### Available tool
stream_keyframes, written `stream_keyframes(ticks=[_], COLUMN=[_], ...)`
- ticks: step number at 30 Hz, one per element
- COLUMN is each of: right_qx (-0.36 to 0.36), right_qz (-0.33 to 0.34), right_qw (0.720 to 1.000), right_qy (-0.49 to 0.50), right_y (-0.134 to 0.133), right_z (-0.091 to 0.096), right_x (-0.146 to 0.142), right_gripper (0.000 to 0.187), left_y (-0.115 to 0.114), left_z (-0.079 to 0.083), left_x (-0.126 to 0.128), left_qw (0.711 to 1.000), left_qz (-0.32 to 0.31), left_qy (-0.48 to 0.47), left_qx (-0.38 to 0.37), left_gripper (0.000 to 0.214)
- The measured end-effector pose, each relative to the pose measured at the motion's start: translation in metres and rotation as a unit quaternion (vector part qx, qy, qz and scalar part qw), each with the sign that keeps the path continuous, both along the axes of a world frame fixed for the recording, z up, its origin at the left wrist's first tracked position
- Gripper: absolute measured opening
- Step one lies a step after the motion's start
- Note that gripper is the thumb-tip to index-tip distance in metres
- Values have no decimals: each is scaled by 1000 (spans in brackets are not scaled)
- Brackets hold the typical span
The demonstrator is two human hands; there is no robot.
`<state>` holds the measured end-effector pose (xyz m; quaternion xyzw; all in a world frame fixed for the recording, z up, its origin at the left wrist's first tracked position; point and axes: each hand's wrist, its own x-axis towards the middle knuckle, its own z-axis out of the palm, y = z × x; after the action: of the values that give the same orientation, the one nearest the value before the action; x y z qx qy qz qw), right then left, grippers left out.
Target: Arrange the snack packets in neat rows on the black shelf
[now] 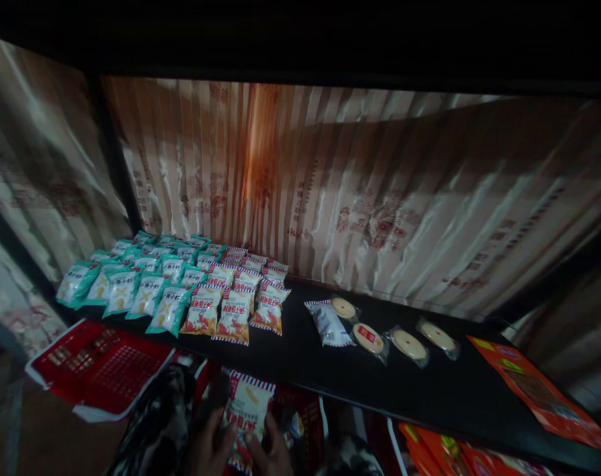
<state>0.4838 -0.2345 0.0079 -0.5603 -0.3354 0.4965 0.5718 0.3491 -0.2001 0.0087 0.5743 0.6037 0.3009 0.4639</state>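
Between both hands, at the bottom of the view, is a red-and-white snack bag (246, 402) with a striped top edge. My left hand (211, 439) grips its left side, and my right hand (270, 449) holds its lower right side with the thumb on the front. Just beyond them on the black shelf (290, 344) stand rows of similar red-and-white bags (235, 314). To their left are several rows of teal snack bags (168, 307). A bag lying back side up (327, 324) is right of the rows.
Several round wrapped crackers (408, 345) lie right of the middle, and a flat orange packet (538, 390) at the right end. Below the shelf edge are a red basket (102, 363) and more orange packets (439, 453). A printed curtain (379, 198) hangs behind.
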Motion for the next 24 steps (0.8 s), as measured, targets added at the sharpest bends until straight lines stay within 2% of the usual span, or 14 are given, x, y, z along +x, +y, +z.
stream_keyframes(ticks=[6, 10, 13, 15, 19, 24], right_qx=[-5, 7, 13, 27, 61, 90], right_qz=[-29, -21, 9, 2, 9, 22], right_qw=[999, 1000, 997, 994, 985, 969], right_qy=[-25, -18, -73, -102, -159, -229], right_y=[5, 10, 19, 27, 45, 69], right_z=[6, 29, 49, 60, 72, 87], right_x=[10, 19, 31, 39, 51, 63], right_gripper=[68, 63, 59, 59, 53, 50], left_y=[9, 20, 31, 38, 52, 72], left_z=[12, 34, 53, 62, 74, 80], left_x=[11, 20, 28, 34, 46, 58], left_qw=[999, 998, 997, 996, 993, 992], left_qz=[-19, -53, -56, -61, -49, -34], left_qy=[-20, -10, -3, -29, -56, -40], left_qx=[20, 38, 58, 66, 92, 114], left_gripper=[41, 44, 43, 43, 44, 41])
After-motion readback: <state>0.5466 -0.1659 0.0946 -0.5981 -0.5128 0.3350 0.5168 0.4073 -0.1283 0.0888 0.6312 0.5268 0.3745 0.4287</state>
